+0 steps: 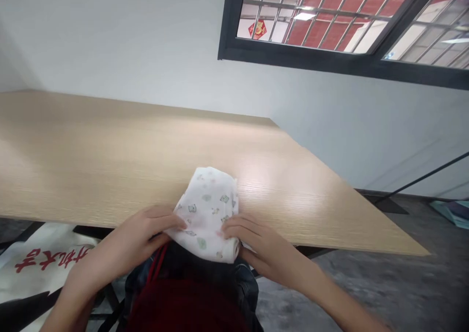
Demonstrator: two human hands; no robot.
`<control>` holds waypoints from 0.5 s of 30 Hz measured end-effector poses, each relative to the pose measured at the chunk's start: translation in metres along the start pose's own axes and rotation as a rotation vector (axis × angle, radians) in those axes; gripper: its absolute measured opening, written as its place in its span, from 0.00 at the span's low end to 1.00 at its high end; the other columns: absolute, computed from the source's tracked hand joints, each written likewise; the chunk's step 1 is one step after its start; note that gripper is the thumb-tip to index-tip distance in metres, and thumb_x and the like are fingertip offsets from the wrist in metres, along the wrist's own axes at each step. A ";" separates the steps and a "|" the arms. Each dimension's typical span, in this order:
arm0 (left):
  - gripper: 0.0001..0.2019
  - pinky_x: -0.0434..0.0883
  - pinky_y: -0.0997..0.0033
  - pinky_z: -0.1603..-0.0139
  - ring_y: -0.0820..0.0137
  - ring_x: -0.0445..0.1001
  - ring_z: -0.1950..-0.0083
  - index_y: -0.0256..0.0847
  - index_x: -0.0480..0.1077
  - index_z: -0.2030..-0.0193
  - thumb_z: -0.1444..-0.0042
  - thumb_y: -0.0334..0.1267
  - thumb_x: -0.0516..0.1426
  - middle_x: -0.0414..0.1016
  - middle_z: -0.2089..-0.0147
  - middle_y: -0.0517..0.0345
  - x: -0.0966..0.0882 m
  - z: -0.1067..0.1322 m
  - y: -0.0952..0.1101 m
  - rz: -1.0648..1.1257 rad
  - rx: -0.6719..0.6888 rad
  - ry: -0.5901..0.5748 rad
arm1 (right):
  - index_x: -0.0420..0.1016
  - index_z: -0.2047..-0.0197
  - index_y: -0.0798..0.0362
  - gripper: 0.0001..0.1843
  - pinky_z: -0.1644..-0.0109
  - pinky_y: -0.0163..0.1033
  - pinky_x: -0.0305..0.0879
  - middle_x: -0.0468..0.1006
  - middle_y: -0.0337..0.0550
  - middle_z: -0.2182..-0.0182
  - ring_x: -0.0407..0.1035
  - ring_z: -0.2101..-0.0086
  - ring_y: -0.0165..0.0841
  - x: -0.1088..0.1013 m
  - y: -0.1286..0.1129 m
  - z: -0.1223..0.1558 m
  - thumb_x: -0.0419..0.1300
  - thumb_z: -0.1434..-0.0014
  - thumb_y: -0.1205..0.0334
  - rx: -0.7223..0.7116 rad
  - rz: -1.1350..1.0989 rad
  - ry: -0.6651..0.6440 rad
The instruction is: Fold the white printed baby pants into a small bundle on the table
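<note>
White cotton-looking cloth (207,202), dotted with small green prints, takes the middle of the play: it lies at the near edge of the table (110,161), its far end on the wood towards twelve o'clock, its near end jutting past the edge towards six. And look at the hands! At eight o'clock on the cloth, the person's left hand (148,229) has its fingers over the top and seems to pinch the side, thumb tucked low; at four o'clock the right hand (256,244) has the opposite side, fingertips pressed on the print, thumb mostly out of sight beneath. Layers show down the three o'clock side, and a thick rolled end pokes out near five. This looks like tidying the folds, and the judgement here is light, even pressure: both hands should pull gently apart, nine against three, so the surface lies flat without skewing the layers. That five o'clock roll is the spot to watch; squeezed too hard, it could bunch, and let go, it could spring loose. Better, surely, to bring the whole piece towards twelve, fully onto the wood, where the tabletop can back every crease.
</note>
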State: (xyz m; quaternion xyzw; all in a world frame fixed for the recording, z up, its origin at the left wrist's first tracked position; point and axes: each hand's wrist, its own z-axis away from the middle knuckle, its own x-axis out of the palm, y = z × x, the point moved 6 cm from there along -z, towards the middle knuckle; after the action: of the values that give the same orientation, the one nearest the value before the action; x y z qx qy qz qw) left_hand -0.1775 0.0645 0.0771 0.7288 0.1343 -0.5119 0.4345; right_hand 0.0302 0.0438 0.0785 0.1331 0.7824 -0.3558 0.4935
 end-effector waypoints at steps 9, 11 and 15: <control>0.15 0.69 0.74 0.64 0.71 0.70 0.63 0.43 0.66 0.51 0.39 0.44 0.46 0.73 0.59 0.60 -0.035 -0.061 0.012 0.165 -0.165 0.388 | 0.62 0.61 0.55 0.18 0.67 0.30 0.61 0.65 0.40 0.69 0.61 0.69 0.25 -0.027 0.056 -0.022 0.45 0.41 0.48 0.637 -0.451 0.484; 0.16 0.69 0.69 0.58 0.68 0.70 0.58 0.41 0.64 0.47 0.38 0.39 0.45 0.70 0.54 0.53 -0.023 -0.081 0.008 0.038 -0.201 0.399 | 0.60 0.52 0.55 0.18 0.61 0.35 0.64 0.66 0.44 0.63 0.63 0.64 0.28 -0.018 0.066 -0.028 0.46 0.41 0.53 0.667 -0.370 0.515; 0.19 0.62 0.52 0.45 0.55 0.60 0.41 0.40 0.61 0.42 0.37 0.37 0.42 0.56 0.38 0.41 0.009 -0.102 0.010 -0.291 -0.193 0.379 | 0.58 0.41 0.50 0.23 0.41 0.49 0.55 0.52 0.50 0.42 0.53 0.44 0.37 -0.008 0.052 -0.034 0.42 0.39 0.62 0.554 0.097 0.613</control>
State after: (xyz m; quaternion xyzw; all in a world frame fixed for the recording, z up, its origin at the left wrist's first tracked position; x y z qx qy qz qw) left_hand -0.1027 0.1350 0.0839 0.7397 0.3650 -0.4082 0.3911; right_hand 0.0401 0.1055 0.0720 0.3973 0.7607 -0.4729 0.1997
